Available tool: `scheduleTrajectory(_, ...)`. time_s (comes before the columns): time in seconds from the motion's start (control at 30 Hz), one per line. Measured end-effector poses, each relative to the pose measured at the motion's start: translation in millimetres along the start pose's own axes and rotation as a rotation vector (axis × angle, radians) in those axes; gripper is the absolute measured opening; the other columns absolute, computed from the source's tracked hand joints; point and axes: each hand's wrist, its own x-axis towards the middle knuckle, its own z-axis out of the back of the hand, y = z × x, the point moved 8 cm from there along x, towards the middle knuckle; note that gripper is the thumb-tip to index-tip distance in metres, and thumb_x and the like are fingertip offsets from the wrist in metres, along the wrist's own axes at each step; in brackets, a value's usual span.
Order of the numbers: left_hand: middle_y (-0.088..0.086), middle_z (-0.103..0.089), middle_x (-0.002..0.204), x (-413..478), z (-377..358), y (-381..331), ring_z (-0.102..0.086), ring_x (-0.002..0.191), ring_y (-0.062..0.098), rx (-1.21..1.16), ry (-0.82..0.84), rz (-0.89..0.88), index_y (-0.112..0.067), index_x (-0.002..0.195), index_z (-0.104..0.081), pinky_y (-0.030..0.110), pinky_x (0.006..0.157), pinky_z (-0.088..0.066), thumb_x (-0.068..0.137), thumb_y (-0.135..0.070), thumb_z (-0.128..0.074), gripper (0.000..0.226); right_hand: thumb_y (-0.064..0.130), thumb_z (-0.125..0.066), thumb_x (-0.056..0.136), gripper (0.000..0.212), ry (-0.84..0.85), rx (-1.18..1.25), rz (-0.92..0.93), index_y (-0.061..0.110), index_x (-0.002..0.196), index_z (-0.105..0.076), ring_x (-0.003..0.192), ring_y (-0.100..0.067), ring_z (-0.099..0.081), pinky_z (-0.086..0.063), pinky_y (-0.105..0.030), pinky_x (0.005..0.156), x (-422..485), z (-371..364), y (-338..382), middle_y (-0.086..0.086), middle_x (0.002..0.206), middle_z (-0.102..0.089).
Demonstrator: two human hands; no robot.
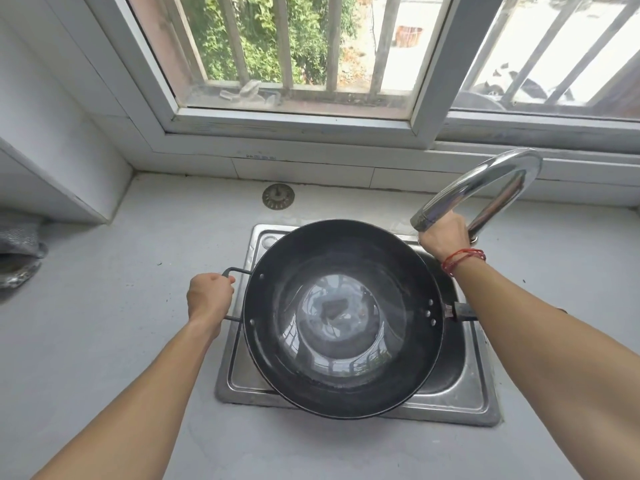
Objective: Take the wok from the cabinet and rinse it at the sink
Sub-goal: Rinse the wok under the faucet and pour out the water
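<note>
Left hand (210, 296) grips round black metal wok (343, 317) at 9 o'clock, right hand (440, 235) clasps curved chrome faucet (460, 188); wok fetched, rinse likely pending.

Black wok (343, 317), silver sink (450, 393) and faucet (485, 181), grey counter (121, 306), red wristband (462, 259).
</note>
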Motion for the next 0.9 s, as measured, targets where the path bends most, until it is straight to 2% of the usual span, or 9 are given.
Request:
scheduleTrajectory(0.07,0.026,-0.069,0.110,-0.4,0.9,-1.1,-0.056,0.080,0.037,0.012,-0.012,-0.007,-0.010,0.081,-0.067,0.044,0.073,-0.046,0.090,0.001,-0.046,0.025,0.009,-0.051,0.092,0.016,-0.010,0.033,-0.011,0.003,0.079,-0.058,0.088,-0.043,-0.063,-0.053,-0.043,0.077,-0.9,1.2,0.5,-0.028,0.094,-0.065)
scheduleTrajectory(0.17,0.028,-0.068,0.111,-1.2,1.8,-1.9,-0.053,0.080,0.035,0.014,-0.022,-0.006,-0.008,0.084,-0.068,0.054,0.083,-0.051,0.092,0.000,-0.047,0.024,0.012,-0.051,0.094,0.021,-0.010,0.071,-0.032,-0.002,0.085,-0.063,0.088,-0.044,-0.063,-0.053,-0.044,0.077,-1.1,-0.7,0.4,-0.028,0.094,-0.065)
scheduleTrajectory(0.23,0.029,-0.068,0.111,-2.1,1.7,-2.1,-0.059,0.090,0.049,0.015,-0.027,0.000,-0.007,0.085,-0.068,0.059,0.089,-0.050,0.093,-0.001,-0.047,0.024,0.013,-0.051,0.095,0.023,-0.014,0.080,-0.050,-0.004,0.092,-0.066,0.090,-0.044,-0.063,-0.051,-0.042,0.077,-2.6,-0.9,0.7,-0.028,0.095,-0.065)
scheduleTrajectory(0.3,0.029,-0.068,0.112,-3.3,1.1,-2.9,-0.061,0.099,0.052,0.012,-0.025,0.000,-0.007,0.084,-0.068,0.056,0.086,-0.051,0.094,-0.001,-0.046,0.024,0.012,-0.050,0.095,0.023,-0.004,0.089,-0.050,-0.004,0.093,-0.066,0.090,-0.043,-0.063,-0.052,-0.041,0.077,-3.9,-3.0,2.4,-0.027,0.095,-0.065)
scheduleTrajectory(0.43,0.029,-0.067,0.116,-5.0,0.2,-2.7,-0.056,0.116,0.053,0.005,-0.014,0.013,-0.004,0.089,-0.067,0.060,0.099,-0.046,0.094,0.001,-0.045,0.024,0.013,-0.052,0.094,0.021,0.005,0.102,-0.042,-0.003,0.096,-0.066,0.091,-0.040,-0.063,-0.053,-0.040,0.079,-5.7,-5.9,3.8,-0.024,0.096,-0.066)
scheduleTrajectory(0.5,0.030,-0.066,0.116,-5.2,0.4,-2.5,-0.055,0.117,0.054,0.001,-0.010,0.018,-0.004,0.089,-0.067,0.061,0.099,-0.045,0.094,0.001,-0.045,0.023,0.014,-0.053,0.094,0.019,0.009,0.118,-0.025,-0.002,0.093,-0.065,0.090,-0.040,-0.064,-0.055,-0.042,0.079,-5.0,-6.6,4.4,-0.025,0.095,-0.066)
scheduleTrajectory(0.67,0.027,-0.068,0.114,-6.8,0.3,-3.7,-0.057,0.115,0.050,0.003,-0.007,0.016,-0.005,0.091,-0.069,0.059,0.099,-0.046,0.093,0.000,-0.045,0.025,0.012,-0.051,0.094,0.024,0.008,0.123,-0.009,0.005,0.072,-0.054,0.084,-0.038,-0.063,-0.048,-0.036,0.067,-6.6,-5.5,6.5,-0.022,0.082,-0.060)
scheduleTrajectory(0.83,0.025,-0.069,0.112,-8.7,1.8,-5.8,-0.059,0.113,0.049,0.002,-0.007,0.020,-0.007,0.088,-0.069,0.059,0.096,-0.048,0.092,0.001,-0.046,0.024,0.011,-0.050,0.092,0.017,0.027,0.125,-0.004,0.002,0.082,-0.060,0.083,-0.039,-0.061,-0.044,-0.033,0.066,-5.2,-7.7,6.3,-0.021,0.084,-0.061)
scheduleTrajectory(0.9,0.025,-0.069,0.112,-9.2,1.9,-6.2,-0.059,0.112,0.049,0.006,-0.008,0.018,-0.006,0.088,-0.068,0.058,0.096,-0.049,0.093,0.001,-0.046,0.023,0.009,-0.048,0.091,0.016,0.035,0.103,0.010,0.003,0.081,-0.058,0.080,-0.037,-0.060,-0.043,-0.029,0.061,-5.6,-7.7,7.6,-0.017,0.078,-0.057)
